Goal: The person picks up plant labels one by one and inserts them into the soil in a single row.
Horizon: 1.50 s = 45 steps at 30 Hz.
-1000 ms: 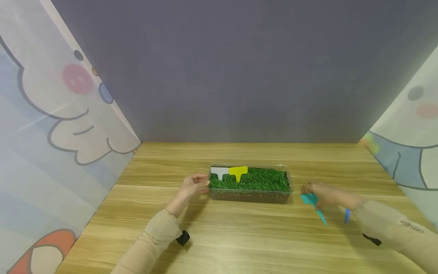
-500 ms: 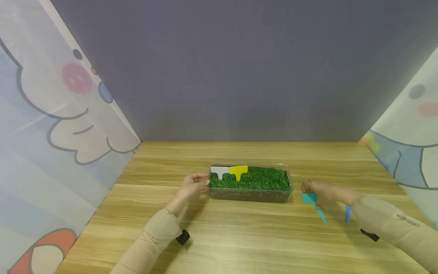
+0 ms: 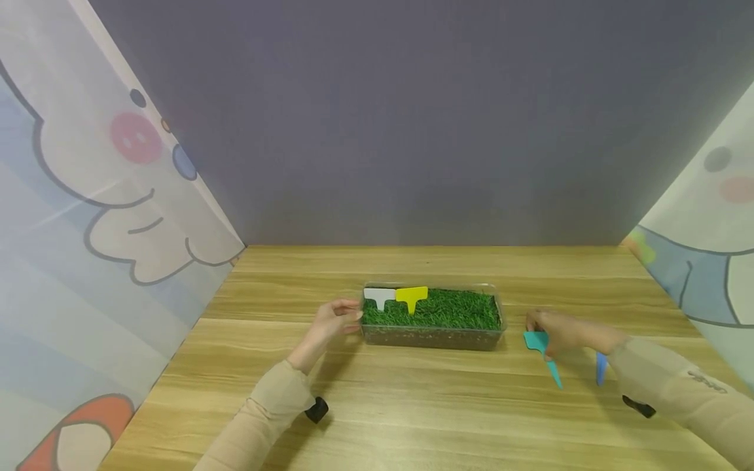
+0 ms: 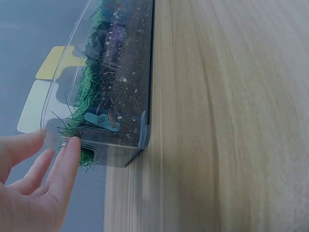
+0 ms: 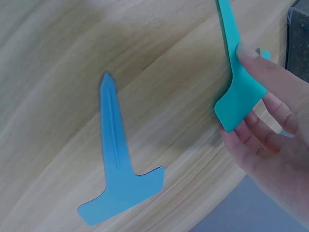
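A clear plastic planter box (image 3: pixel 436 338) holds dark soil topped with green grass (image 3: pixel 459 311). Side by side at its left end stand a white T-shaped plant label (image 3: pixel 379 295) and a yellow one (image 3: pixel 412 296). My left hand (image 3: pixel 331 320) touches the box's left end with extended fingertips (image 4: pixel 72 147). To the right of the box, my right hand (image 5: pixel 282 140) pinches a teal T-shaped plant label (image 5: pixel 240 99) by its head, thumb on top, with the stem's tip toward me. Whether the label is off the table is unclear.
A blue T-shaped plant label (image 5: pixel 120 183) lies on the wooden table (image 3: pixel 424 405), near my right wrist. A grey panel (image 3: pixel 436 131) rises behind the table, and printed cartoon sheets (image 3: pixel 118 216) flank both sides.
The right hand and the head of the teal plant label have shifted very slightly right. The left hand stays at the box's end.
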Each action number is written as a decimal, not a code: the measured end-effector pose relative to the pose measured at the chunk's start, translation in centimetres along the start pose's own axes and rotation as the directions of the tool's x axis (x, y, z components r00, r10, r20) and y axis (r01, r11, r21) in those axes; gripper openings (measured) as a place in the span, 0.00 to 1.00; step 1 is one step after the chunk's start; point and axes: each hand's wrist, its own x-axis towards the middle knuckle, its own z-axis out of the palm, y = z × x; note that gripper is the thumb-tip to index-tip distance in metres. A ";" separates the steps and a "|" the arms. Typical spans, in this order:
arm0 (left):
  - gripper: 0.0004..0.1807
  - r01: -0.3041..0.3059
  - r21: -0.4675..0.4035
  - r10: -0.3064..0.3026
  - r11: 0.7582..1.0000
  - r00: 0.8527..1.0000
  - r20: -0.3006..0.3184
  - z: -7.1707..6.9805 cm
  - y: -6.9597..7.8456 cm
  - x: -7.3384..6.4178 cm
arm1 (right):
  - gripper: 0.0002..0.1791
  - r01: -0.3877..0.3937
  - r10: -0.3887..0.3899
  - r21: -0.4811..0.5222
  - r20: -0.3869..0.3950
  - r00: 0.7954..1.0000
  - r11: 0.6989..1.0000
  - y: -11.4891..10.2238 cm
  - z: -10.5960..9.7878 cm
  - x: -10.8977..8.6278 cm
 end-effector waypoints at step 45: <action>0.18 0.033 0.008 -0.033 0.999 0.999 -0.028 0.4 1.1 -0.6 | 0.04 0.293 -0.279 0.199 -0.100 0.955 0.935 -2.3 -6.3 -2.5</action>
